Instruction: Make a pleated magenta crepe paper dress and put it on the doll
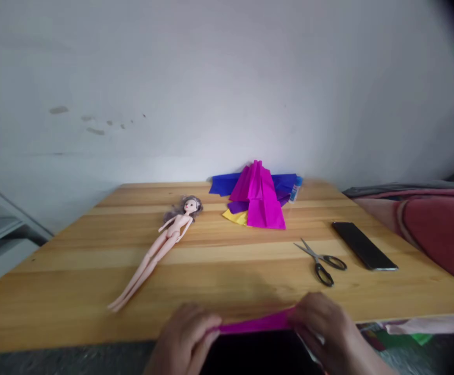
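My left hand (186,336) and my right hand (324,328) are both closed on the two ends of a strip of magenta paper (256,323), held stretched between them just in front of the near edge of the wooden table (227,291). A doll (160,247) without clothes lies on its back on the table to the left, head pointing away from me. Black-handled scissors (320,259) lie to the right, apart from both hands.
A pile of folded coloured paper (258,195), magenta on top with blue, purple and yellow sheets under it, sits at the back by the white wall. A black phone (363,245) lies at the right. Red fabric (433,219) lies beyond the right table edge.
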`<state>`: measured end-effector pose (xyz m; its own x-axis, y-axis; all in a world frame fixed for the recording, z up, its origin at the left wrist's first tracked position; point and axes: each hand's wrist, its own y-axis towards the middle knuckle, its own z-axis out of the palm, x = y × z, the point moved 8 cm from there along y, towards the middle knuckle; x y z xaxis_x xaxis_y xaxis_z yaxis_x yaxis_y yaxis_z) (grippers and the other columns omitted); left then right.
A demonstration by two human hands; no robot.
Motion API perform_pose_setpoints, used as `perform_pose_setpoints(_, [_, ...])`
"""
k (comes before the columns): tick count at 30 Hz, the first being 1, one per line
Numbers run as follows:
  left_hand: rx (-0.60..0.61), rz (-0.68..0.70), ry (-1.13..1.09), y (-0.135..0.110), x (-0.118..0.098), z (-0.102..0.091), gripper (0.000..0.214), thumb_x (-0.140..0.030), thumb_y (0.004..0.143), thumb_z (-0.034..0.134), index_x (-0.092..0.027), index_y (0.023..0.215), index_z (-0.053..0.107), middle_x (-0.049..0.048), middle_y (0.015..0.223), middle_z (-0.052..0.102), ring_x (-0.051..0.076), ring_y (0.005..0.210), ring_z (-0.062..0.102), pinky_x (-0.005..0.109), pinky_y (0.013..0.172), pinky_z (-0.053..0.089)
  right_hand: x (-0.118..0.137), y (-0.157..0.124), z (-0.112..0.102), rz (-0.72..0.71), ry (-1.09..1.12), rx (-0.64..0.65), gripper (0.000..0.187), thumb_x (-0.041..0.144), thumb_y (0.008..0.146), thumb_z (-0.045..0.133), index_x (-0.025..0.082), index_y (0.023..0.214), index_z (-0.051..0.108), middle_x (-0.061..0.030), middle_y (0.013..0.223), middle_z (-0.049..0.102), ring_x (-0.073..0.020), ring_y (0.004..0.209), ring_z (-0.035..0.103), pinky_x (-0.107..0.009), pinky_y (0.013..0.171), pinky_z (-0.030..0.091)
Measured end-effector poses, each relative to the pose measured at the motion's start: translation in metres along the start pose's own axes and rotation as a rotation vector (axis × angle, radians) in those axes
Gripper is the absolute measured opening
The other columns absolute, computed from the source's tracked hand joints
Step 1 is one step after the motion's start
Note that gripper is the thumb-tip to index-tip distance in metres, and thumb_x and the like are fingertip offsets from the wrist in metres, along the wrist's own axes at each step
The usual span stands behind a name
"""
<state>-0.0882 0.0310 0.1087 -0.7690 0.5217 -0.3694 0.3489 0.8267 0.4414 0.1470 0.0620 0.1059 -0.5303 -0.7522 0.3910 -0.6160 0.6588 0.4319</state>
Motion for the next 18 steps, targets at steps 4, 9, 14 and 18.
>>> perform_pose_setpoints(4, [0.201, -0.357, -0.242, 0.04, 0.033, -0.011, 0.023, -0.035, 0.088, 0.047, -0.027, 0.102, 0.064, -0.0024, 0.097, 0.07, 0.014, 0.088, 0.064, 0.024, 0.081, 0.048, -0.027, 0.048, -0.023, 0.234, 0.182, 0.126, 0.017, 0.026, 0.087, 0.05, 0.022, 0.089, 0.067, -0.0031, 0.081, 0.068, -0.0146, 0.074, 0.063, -0.025, 0.067, 0.048])
perform_pose_setpoints(9, [0.289, -0.454, -0.029, 0.068, 0.071, 0.016, 0.023, -0.028, 0.087, 0.043, -0.019, 0.082, 0.064, 0.0005, 0.077, 0.068, 0.016, 0.073, 0.062, 0.026, 0.068, 0.045, -0.07, 0.089, 0.016, 0.362, 0.176, 0.282, 0.018, 0.021, 0.081, 0.052, 0.022, 0.084, 0.069, 0.0007, 0.076, 0.07, -0.0137, 0.069, 0.063, -0.023, 0.065, 0.046])
perform_pose_setpoints(14, [0.077, -0.333, 0.277, 0.054, 0.062, 0.011, 0.016, -0.021, 0.083, 0.047, -0.019, 0.088, 0.063, 0.0056, 0.088, 0.064, 0.021, 0.086, 0.059, 0.034, 0.078, 0.046, -0.071, 0.094, 0.016, 0.333, -0.092, 0.152, 0.02, 0.017, 0.076, 0.055, 0.02, 0.091, 0.069, -0.0053, 0.091, 0.07, -0.0195, 0.085, 0.063, -0.03, 0.078, 0.047])
perform_pose_setpoints(18, [0.009, -0.078, 0.23, 0.003, 0.018, 0.0, 0.017, -0.03, 0.087, 0.049, -0.028, 0.092, 0.065, 0.0015, 0.093, 0.065, 0.018, 0.086, 0.061, 0.029, 0.071, 0.05, -0.047, 0.024, 0.009, 0.254, -0.103, 0.051, 0.015, 0.023, 0.084, 0.053, 0.024, 0.088, 0.067, -0.0052, 0.09, 0.067, -0.0196, 0.084, 0.062, -0.031, 0.074, 0.049])
